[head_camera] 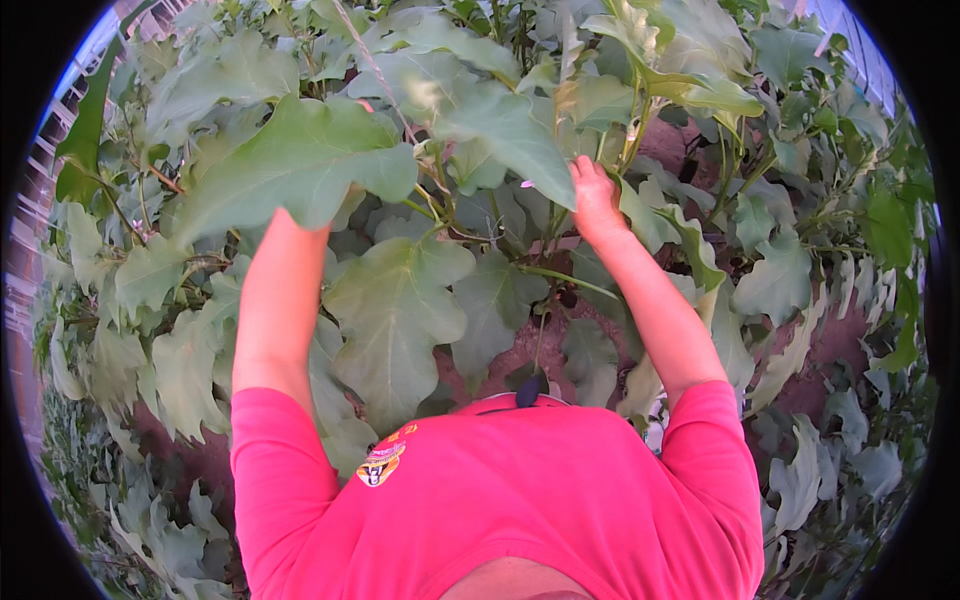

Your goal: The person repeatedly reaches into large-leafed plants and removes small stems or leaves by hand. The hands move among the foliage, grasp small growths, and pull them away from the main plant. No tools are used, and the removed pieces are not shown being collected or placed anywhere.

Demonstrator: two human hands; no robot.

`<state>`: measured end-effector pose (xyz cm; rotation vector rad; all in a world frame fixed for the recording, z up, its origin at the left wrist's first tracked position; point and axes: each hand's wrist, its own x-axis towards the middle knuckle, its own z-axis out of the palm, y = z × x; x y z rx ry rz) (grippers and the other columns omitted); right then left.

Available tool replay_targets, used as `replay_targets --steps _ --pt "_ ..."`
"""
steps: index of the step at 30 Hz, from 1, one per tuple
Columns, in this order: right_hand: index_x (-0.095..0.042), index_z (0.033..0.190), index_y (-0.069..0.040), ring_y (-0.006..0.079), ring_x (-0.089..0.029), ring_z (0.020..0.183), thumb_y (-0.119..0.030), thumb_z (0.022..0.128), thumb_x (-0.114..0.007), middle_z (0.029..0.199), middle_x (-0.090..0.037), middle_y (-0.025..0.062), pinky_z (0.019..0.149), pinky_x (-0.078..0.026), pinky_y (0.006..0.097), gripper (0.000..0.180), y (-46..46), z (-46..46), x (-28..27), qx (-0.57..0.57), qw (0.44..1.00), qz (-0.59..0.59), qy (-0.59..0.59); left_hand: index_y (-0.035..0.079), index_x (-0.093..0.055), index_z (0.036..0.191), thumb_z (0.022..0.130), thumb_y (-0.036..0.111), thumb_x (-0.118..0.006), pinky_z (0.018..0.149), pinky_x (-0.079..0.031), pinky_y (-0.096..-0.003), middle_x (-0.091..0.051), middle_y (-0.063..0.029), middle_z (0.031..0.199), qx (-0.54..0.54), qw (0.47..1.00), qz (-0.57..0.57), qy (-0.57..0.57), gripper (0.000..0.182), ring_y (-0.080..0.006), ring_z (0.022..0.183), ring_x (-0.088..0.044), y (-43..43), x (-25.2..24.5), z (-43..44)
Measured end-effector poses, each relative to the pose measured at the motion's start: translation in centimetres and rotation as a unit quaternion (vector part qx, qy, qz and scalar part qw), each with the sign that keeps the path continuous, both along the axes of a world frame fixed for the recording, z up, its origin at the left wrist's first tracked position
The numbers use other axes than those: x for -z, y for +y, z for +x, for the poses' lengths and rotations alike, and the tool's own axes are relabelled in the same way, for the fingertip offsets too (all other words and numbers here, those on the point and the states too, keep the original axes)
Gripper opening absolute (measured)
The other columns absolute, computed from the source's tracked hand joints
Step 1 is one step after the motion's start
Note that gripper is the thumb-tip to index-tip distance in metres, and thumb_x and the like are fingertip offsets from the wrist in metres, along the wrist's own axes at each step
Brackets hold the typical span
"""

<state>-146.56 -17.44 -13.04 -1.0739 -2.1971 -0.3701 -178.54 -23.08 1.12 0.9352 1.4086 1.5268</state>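
Note:
Eggplant foliage surrounds both my arms. A broad green leaf (307, 161) covers nearly all of my left hand, so its fingers and anything in them are hidden; my left forearm (277, 300) reaches up beneath that leaf. My right hand (596, 193) is among the leaves and stems right of centre, its fingers curled beside the edge of another large leaf (510, 135). Whether it grips a stem there is not visible. Between my arms hang a lobed leaf (401, 307) and branching stems (446, 202). A small purple flower (527, 184) shows left of my right hand.
A small dark eggplant (528, 391) hangs close to my pink shirt (517, 480). A twisted support string (371, 56) runs down into the plant. Reddish soil (532, 349) shows through the leaves. Dense plants (780, 217) stand on both sides, with pale structures (862, 52) at the rim.

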Motion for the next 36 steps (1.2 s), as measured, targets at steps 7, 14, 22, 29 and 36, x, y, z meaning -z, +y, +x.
replay_targets --steps 7,14,22,29,36 --pt "-0.05 0.102 -0.007 0.0371 -0.056 0.082 -0.008 0.08 -0.056 0.092 -0.055 0.0146 0.07 -0.048 0.0442 0.022 0.7 0.1 -0.1 0.026 0.995 -0.092 -0.029 0.011 -0.052 0.102 0.089 0.029 -0.054 0.061 -0.038 -0.0257 -0.054 0.0012 0.081 -0.04 0.993 0.095 -0.055 0.022 -0.0109 0.068 -0.047 -3.0 -9.5 -6.8" --pt "-0.051 0.08 -0.004 0.0354 -0.057 0.073 -0.007 0.078 -0.055 0.08 -0.052 0.0147 0.062 -0.046 0.0453 0.006 0.0 2.0 0.6 -0.038 0.996 -0.068 -0.044 0.004 -0.059 0.089 0.089 0.026 -0.054 0.049 -0.029 -0.0183 -0.055 0.0009 0.07 -0.178 0.947 0.268 0.01 0.022 -0.005 0.054 -0.039 -14.4 -8.2 -8.4" --pt "-0.06 0.084 0.002 0.0325 -0.06 0.067 -0.017 0.079 -0.051 0.074 -0.06 0.0207 0.063 -0.046 0.0414 0.021 0.7 1.3 0.6 -0.018 0.953 -0.293 0.074 0.008 -0.062 0.084 0.089 0.024 -0.055 0.048 -0.026 -0.0176 -0.057 0.0016 0.07 -0.33 0.921 0.192 0.072 0.018 -0.0021 0.059 -0.043 -22.0 -2.7 -6.9" --pt "-0.044 0.074 -0.01 0.0141 -0.04 0.047 -0.025 0.089 -0.047 0.059 -0.039 0.0019 0.041 -0.03 0.0265 0.022 -6.4 -3.6 -9.4 -0.176 0.539 -0.598 0.566 0.008 -0.062 0.082 0.09 0.026 -0.054 0.047 -0.03 -0.0163 -0.058 0.0019 0.07 -0.341 0.917 0.205 0.032 0.021 -0.0012 0.055 -0.043 -25.3 1.8 -5.5" --pt "-0.051 0.098 -0.007 0.036 -0.049 0.116 -0.033 0.092 -0.052 0.122 -0.051 0.0239 0.094 -0.043 0.0457 0.027 -19.2 -14.6 -12.8 -0.41 0.547 -0.631 0.367 0.001 -0.064 0.089 0.081 0.008 -0.066 0.073 -0.046 -0.0256 -0.054 -0.0065 0.092 -0.06 0.939 0.289 0.179 0.011 -0.0147 0.084 -0.055 -24.8 5.6 2.0"
